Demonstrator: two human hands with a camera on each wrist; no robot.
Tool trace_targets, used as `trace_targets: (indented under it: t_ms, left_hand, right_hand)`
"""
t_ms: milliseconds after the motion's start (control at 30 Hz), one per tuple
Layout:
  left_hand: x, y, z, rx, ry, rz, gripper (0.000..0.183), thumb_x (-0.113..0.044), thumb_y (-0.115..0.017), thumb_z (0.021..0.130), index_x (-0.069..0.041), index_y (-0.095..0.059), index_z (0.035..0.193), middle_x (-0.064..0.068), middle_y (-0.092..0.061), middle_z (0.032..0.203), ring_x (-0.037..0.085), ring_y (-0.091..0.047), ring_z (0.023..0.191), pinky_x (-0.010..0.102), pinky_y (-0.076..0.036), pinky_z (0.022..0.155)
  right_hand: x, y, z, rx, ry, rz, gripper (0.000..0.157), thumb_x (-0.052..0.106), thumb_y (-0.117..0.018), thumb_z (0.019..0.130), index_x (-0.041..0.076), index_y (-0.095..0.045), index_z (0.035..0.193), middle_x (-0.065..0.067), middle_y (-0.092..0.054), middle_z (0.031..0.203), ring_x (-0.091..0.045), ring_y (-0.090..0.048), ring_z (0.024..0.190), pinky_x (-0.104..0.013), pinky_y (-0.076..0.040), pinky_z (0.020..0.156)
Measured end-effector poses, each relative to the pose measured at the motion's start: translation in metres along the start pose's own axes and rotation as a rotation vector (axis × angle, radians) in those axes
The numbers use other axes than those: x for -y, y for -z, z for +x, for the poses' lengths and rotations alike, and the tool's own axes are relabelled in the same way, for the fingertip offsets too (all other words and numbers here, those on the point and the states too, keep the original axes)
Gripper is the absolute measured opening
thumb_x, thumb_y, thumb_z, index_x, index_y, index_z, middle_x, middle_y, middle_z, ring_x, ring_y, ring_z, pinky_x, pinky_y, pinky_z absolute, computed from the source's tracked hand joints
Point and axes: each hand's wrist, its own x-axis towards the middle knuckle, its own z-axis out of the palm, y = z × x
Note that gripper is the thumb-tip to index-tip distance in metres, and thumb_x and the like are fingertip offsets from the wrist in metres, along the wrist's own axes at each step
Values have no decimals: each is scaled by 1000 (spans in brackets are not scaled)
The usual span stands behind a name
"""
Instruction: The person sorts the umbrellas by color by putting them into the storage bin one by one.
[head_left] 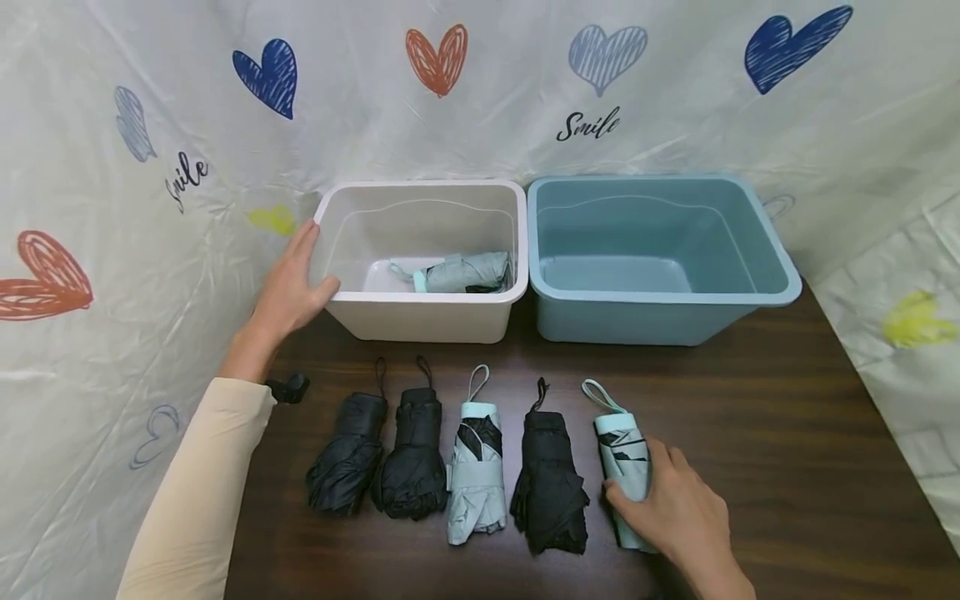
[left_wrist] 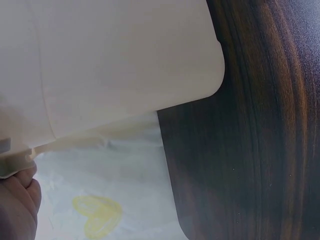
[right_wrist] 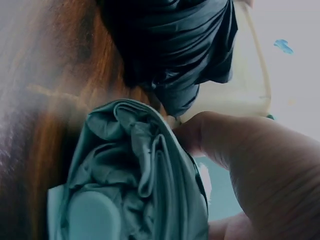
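Observation:
My right hand (head_left: pixel 675 508) grips a light mint folding umbrella (head_left: pixel 624 450), thumb on its left side and fingers on its right. In the right wrist view, the folded end of this umbrella (right_wrist: pixel 135 165) is close up beside the thumb (right_wrist: pixel 220 135). My left hand (head_left: pixel 288 287) holds the left rim of the beige bin (head_left: pixel 420 321). Its curled fingers (left_wrist: pixel 22 192) show under the rim in the left wrist view. Inside that bin lie another mint umbrella (head_left: pixel 465 272) and something black, partly hidden beneath it.
Left of the gripped umbrella lie a black umbrella (head_left: pixel 551 483), a pale mint one (head_left: pixel 477 479) and two more black ones, one central (head_left: pixel 411 454) and one leftmost (head_left: pixel 347 454). A blue bin (head_left: pixel 615 321) stands right of the beige one on the dark wooden table (head_left: pixel 810 467).

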Motion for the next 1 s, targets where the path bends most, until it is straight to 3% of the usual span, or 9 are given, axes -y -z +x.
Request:
trace_targets:
  t_ms: [400,767,1000]
  left_hand:
    - [0,0,0,-2,8,6,91,-29,-56,92,-2,-17,169,14,-13,180,41,-18,165,64,-20,131]
    - [-1,-1,0,-8,0,-3,90,-29,-57,92,-2,-19,169,14,-15,179,40,-19,165,63,-20,131]
    - [0,-1,0,-15,0,-21,89,-27,-56,92,-2,-19,169,14,-15,179,41,-19,165,64,-20,131]
  right_hand:
    - [0,7,4,13,39,-31,84,51,-79,82,-7,-54,138,-19,-68,101,-23,-58,67,-41,-44,53]
    - [-10,13,7,97,25,77,86,52,-84,80,3,-55,144,-7,-75,97,-16,-59,68,-36,-42,55]
    - [-14,15,10,100,48,109,81,49,-85,81,5,-57,143,-8,-75,98,-16,-59,68,-35,-42,54]
